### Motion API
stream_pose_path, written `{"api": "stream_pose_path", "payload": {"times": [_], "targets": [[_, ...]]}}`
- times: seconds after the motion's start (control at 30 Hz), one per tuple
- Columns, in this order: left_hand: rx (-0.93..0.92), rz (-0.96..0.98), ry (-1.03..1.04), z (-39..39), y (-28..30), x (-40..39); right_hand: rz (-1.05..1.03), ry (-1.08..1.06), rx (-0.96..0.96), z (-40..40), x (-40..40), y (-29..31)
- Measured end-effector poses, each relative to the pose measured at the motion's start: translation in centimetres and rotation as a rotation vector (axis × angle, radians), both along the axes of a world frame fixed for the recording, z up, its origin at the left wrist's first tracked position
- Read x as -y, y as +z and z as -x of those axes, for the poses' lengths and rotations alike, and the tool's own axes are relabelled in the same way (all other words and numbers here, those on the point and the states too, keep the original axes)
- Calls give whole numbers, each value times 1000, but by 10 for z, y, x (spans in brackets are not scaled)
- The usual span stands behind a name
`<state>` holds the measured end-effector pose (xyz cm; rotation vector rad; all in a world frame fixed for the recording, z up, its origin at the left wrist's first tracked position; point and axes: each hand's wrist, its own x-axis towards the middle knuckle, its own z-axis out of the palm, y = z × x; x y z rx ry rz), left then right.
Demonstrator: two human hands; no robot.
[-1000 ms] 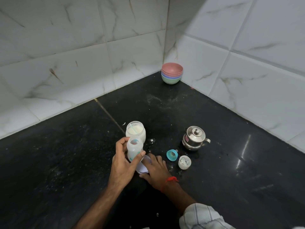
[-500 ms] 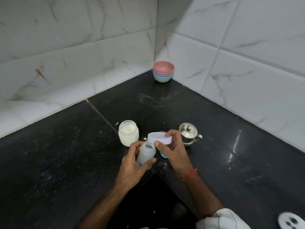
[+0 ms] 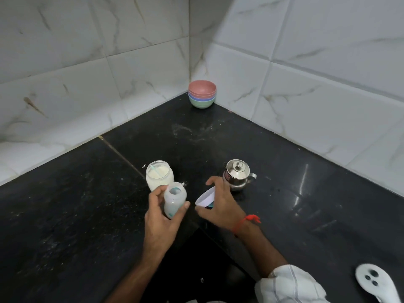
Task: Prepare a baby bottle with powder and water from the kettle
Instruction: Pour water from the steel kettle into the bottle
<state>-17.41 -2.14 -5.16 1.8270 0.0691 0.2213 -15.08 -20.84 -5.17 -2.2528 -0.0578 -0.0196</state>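
Note:
My left hand (image 3: 160, 217) grips an open, translucent baby bottle (image 3: 174, 199), tilted with its mouth up, above the black counter. My right hand (image 3: 220, 204) holds a white jar lid (image 3: 205, 196) by its edge, just right of the bottle. A glass jar of pale powder (image 3: 159, 174) with a scoop in it stands open behind the bottle. The small steel kettle (image 3: 237, 174), lid on, stands behind my right hand. A bit of teal bottle ring (image 3: 210, 206) shows under the lid.
A stack of coloured bowls (image 3: 202, 94) sits in the far tiled corner. Spilled powder specks dot the black counter (image 3: 87, 204). A white object (image 3: 376, 283) lies at the lower right. The counter's front edge forms a notch below my wrists.
My right hand picked the white lid up off the counter and now holds it lower and tilted beside the bottle. My left hand lifted the bottle slightly. The camera moved closer.

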Motion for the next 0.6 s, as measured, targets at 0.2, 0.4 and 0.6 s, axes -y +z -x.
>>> {"api": "stream_pose_path", "payload": {"times": [0.2, 0.4, 0.6], "targets": [[-4, 18, 85, 1, -2, -24, 440, 324, -222, -23, -41, 1], [30, -5, 128, 3, 4, -36, 746, 502, -334, -39, -83, -12], [12, -8, 91, 2, 3, -40, 707, 520, -302, -47, -94, -36]]}}
